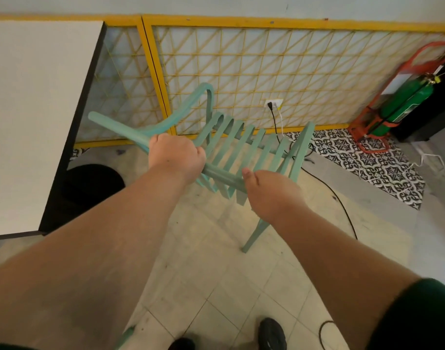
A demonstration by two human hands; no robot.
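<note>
Left hand (177, 157), I see, wraps the rail of the tilted mint-green slatted chair (241, 145); right hand (272, 193) at four o'clock grips it too.

A white rectangular tabletop with a black edge (39, 97) fills the left side, with a round black base (90, 183) on the floor beneath it. Yellow metal lattice panels (266, 61) line the far wall. A white wall outlet (274, 104) shows through them, and a black cable (340, 203) runs from it over the beige floor tiles (216, 274). At far right, a green cylinder (406, 104) leans in a red metal stand (357, 131) by a strip of black-and-white patterned tiles (383, 170).
</note>
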